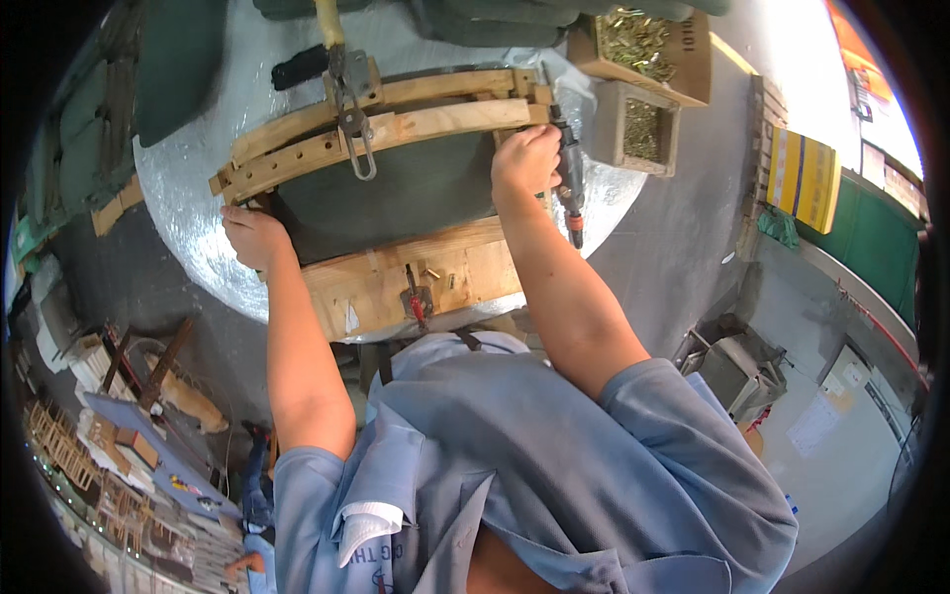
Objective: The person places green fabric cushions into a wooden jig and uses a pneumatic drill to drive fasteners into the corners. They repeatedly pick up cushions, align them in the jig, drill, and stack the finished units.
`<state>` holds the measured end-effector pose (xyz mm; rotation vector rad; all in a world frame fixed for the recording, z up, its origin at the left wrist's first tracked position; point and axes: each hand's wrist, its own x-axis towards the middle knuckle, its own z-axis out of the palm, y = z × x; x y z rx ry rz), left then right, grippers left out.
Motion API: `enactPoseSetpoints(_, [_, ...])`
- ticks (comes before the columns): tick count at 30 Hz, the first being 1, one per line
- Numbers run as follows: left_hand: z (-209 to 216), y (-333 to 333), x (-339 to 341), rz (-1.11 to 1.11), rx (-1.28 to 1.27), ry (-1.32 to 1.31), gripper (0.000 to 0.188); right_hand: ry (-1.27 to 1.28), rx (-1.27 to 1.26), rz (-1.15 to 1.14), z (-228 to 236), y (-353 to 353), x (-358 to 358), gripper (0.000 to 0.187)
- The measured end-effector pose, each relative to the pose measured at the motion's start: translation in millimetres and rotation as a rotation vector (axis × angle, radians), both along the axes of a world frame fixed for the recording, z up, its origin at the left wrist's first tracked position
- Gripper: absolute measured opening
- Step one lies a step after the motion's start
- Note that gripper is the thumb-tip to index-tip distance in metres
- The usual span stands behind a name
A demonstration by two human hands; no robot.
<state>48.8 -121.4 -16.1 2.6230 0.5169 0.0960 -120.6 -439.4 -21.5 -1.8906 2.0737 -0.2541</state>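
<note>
A curved wooden frame [426,121] lies in front of me, around a dark green panel [396,193]. My left hand [257,240] is closed at the frame's left end, fingers curled at its near corner. At the other end my right hand [527,161] is closed around the right end, its fingertips partly hidden. A metal toggle clamp [354,124] with a yellowish handle reaches over the curved bar from the far side. Along the near edge runs a wooden board [366,287], bearing a small red-handled clamp [416,305]. Just right of my right hand is a dark power screwdriver [571,173].
Film-wrapped round tabletop [178,198] lies beneath the frame. Beyond my right hand are a cardboard box [693,59] and a wooden box [671,139] of small brass-coloured pieces. Dark green cushions [495,22] line the far edge. A yellow package [804,178] stands at the right.
</note>
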Motion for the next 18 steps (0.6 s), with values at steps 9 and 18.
enactPoseSetpoints(9, [-1,-6,1,-0.029,0.061,0.042,0.07,-0.002,-0.059,-0.012,-4,5,3,0.034])
enactPoseSetpoints(18, [-9,8,12,-0.064,-0.064,0.075,0.07,-0.246,-0.071,0.09,-4,2,-16,0.033])
